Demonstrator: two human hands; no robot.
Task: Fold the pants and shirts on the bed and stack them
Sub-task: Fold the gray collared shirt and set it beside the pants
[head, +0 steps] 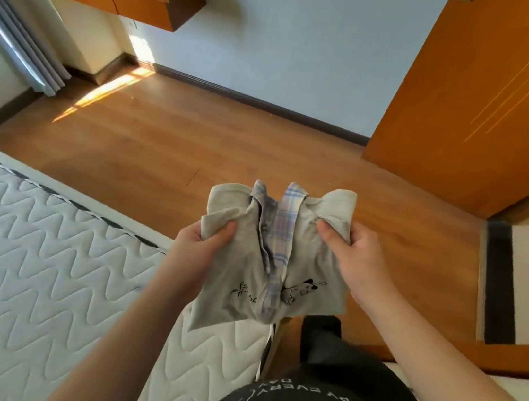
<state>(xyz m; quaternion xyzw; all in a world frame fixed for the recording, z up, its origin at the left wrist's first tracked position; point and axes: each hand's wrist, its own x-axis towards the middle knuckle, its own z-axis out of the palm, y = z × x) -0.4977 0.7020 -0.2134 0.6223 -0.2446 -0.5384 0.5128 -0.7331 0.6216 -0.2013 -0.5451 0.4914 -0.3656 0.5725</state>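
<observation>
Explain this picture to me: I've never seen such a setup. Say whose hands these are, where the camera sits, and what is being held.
There is no machine here. A person wears a camera on the head, looking forward and down, so you see their own two arms. The left hand and the right hand each pinch an upper side of a beige shirt with a plaid collar and placket, holding it up in the air. Below it, at left, lies a white quilted bed. Beyond are a wooden floor and an orange door.
</observation>
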